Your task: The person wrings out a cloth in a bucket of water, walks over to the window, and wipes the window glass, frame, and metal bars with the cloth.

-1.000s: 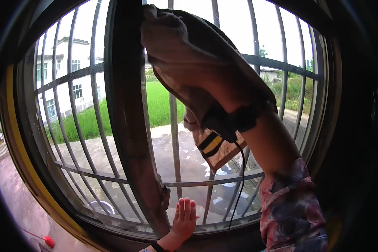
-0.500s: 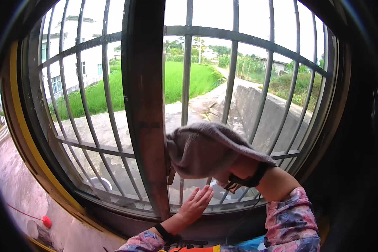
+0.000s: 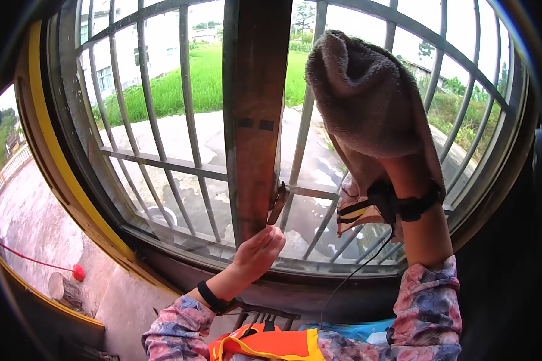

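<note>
A grey-brown cloth (image 3: pixel 367 90) is draped over my right hand, whose fingers it hides, against the right-hand window pane. A patterned corner of the cloth (image 3: pixel 358 210) hangs by the wrist, near a black wristband with a thin cable. My left hand (image 3: pixel 259 253) is at the bottom of the dark upright window frame (image 3: pixel 256 144), with its fingers together and bent, just under the window latch (image 3: pixel 277 201). Whether it holds anything is hidden.
Metal bars (image 3: pixel 186 90) cross the window outside. Beyond them are a green field (image 3: pixel 208 75) and concrete ground. At lower left are a yellow frame edge (image 3: pixel 57 159), a red ball-shaped object (image 3: pixel 78 272) on a red line and a log (image 3: pixel 64 290).
The cloth and my right hand have moved up and right from beside the latch. My left hand has gone from spread fingers to bent ones near the upright frame. The view has tilted.
</note>
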### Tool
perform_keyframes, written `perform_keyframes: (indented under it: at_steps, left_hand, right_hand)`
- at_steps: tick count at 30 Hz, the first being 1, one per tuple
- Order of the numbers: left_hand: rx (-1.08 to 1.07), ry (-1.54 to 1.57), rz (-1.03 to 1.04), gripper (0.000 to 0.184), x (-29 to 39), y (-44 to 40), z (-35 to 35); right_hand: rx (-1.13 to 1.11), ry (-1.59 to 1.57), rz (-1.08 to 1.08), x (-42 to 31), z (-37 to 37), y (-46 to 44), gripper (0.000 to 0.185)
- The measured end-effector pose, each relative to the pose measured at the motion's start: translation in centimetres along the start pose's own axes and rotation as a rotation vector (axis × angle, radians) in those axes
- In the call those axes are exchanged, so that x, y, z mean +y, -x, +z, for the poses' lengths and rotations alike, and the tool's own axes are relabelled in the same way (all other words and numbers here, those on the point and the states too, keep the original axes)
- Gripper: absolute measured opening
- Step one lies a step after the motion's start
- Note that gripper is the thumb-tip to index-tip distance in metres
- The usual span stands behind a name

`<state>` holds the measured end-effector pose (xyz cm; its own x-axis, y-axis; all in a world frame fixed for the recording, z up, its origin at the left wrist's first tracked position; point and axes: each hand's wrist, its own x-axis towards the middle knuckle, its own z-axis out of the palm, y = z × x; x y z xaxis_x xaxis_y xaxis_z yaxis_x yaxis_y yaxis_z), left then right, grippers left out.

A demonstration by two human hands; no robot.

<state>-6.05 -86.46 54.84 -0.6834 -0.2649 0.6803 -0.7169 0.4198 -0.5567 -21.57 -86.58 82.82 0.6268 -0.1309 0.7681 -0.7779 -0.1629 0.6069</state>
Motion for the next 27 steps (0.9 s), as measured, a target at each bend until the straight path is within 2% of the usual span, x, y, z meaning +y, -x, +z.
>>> perform_keyframes:
  at_steps: [1,4,5,7,11,13,14,17,19,20,22,26,27]
  left_hand:
    - [-0.004,0.041,-0.004,0.016,0.0,0.0,-0.1]
    - [0.031,0.153,0.005,0.020,-0.1,0.4,-0.1]
    - [0.034,0.158,0.013,0.020,-0.2,0.5,-0.1]
    - [0.089,0.199,0.023,0.021,-0.4,0.7,0.1]
    - [0.017,0.233,0.023,0.028,0.4,1.4,0.0]
    - [-0.101,0.238,-0.151,0.042,1.8,0.7,-1.2]
    - [-0.099,0.237,-0.150,0.042,2.7,0.5,-1.3]
    - [-0.195,0.654,-0.175,0.051,4.8,-0.1,-0.8]
    - [-0.166,0.547,-0.131,0.050,5.9,0.3,1.8]
    - [-0.152,0.444,-0.090,0.050,6.5,0.6,2.8]
    - [-0.131,0.447,-0.084,0.050,6.8,0.6,3.1]
    - [-0.146,0.486,-0.106,0.050,6.9,0.7,2.8]
    - [-0.139,0.497,-0.110,0.050,6.7,0.7,2.8]
  right_hand:
    - [0.059,-0.271,0.133,0.1,0.0,0.3,0.012]
    - [0.181,-0.313,0.057,1.8,2.0,2.1,0.007]
    - [0.169,-0.548,0.242,1.8,2.4,2.6,0.008]
    - [0.152,-0.770,0.437,2.3,2.5,3.6,0.011]
    - [0.046,-0.610,0.291,0.7,-1.3,1.7,0.018]
    - [0.019,-0.574,0.254,0.7,-1.3,1.9,0.020]
    - [0.060,-0.656,0.287,1.3,-0.3,2.7,0.021]
    - [0.184,-0.894,0.379,3.7,3.4,5.4,0.024]
    - [0.234,-0.961,0.394,4.7,2.6,3.6,0.025]
    - [0.087,-0.840,0.415,4.8,0.4,1.0,0.026]
    - [-0.055,-0.713,0.445,3.9,-1.3,-1.5,0.027]
    - [-0.217,-0.807,0.363,-0.8,-2.0,-2.8,0.017]
    - [-0.108,-0.639,0.182,-1.4,-1.2,-1.5,0.017]
